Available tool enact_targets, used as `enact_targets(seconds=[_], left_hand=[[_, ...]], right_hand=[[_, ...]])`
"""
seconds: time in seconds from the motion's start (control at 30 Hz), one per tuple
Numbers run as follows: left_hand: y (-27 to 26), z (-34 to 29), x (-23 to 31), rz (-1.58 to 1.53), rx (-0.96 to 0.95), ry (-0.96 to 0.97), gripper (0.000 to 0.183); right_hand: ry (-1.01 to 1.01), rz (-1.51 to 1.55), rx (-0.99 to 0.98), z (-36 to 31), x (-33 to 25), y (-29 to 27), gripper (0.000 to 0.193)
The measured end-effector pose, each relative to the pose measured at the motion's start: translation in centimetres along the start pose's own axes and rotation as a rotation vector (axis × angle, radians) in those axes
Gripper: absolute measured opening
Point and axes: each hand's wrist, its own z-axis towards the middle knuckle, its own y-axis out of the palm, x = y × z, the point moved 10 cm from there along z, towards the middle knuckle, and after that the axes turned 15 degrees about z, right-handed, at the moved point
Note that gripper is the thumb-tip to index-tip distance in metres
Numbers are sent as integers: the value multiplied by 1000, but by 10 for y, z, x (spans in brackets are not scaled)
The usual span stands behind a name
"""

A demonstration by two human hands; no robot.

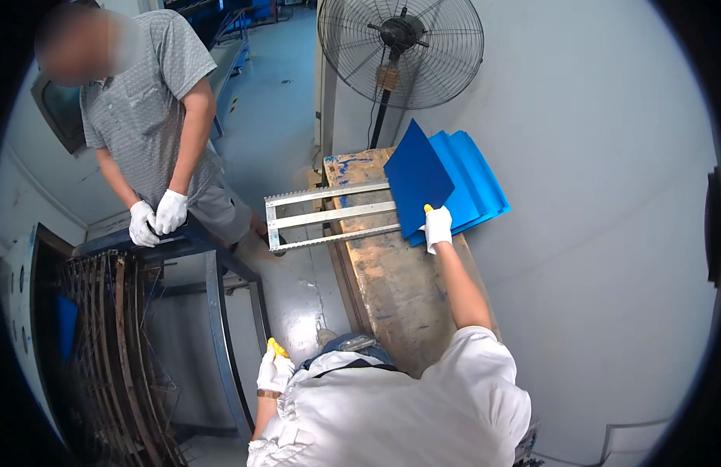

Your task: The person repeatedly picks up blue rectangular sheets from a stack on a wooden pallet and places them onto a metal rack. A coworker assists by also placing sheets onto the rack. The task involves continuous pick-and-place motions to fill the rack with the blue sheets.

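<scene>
My right hand (436, 227), in a white glove with yellow fingertips, grips the lower edge of a dark blue sheet (417, 180) and holds it tilted up. Behind it lies a stack of lighter blue sheets (477, 183) at the far end of a worn wooden bench (391, 288). A metal frame of toothed rails (329, 216) lies across the bench and sticks out to the left of the sheet. My left hand (275, 372), gloved the same way, hangs by my side near a blue steel frame; its fingers curl downward out of sight.
A co-worker in a grey shirt stands at the upper left with both gloved hands (156, 218) together on the blue steel frame (212, 272). A rack of curved metal bars (111, 342) fills the lower left. A black pedestal fan (401, 50) stands behind the bench. A grey wall runs along the right.
</scene>
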Motion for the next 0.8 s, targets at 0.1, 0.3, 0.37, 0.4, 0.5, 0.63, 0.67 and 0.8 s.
enact_targets(seconds=[0.1,0.3,0.37,0.4,0.5,0.63,0.67,0.8], left_hand=[[-20,-5,-5,-67,12,18,22],[13,-22,-5,-165,40,71,24],[16,-23,-3,-161,11,88,24],[16,-24,-5,-168,23,86,24],[20,-24,-5,-158,31,79,24],[11,-13,-9,-133,-1,20,19],[11,-11,-11,-131,-14,-7,17],[18,-12,-2,-113,11,66,14]], right_hand=[[47,65,-12,-2,10,3,13],[-41,64,39,6,11,-14,18],[-37,119,45,2,-1,-11,20],[-19,162,42,2,-5,-9,21],[65,160,21,4,3,-6,20],[117,104,-9,12,28,-4,17],[117,109,-14,13,34,-6,17],[222,-75,-121,3,55,-8,26]])
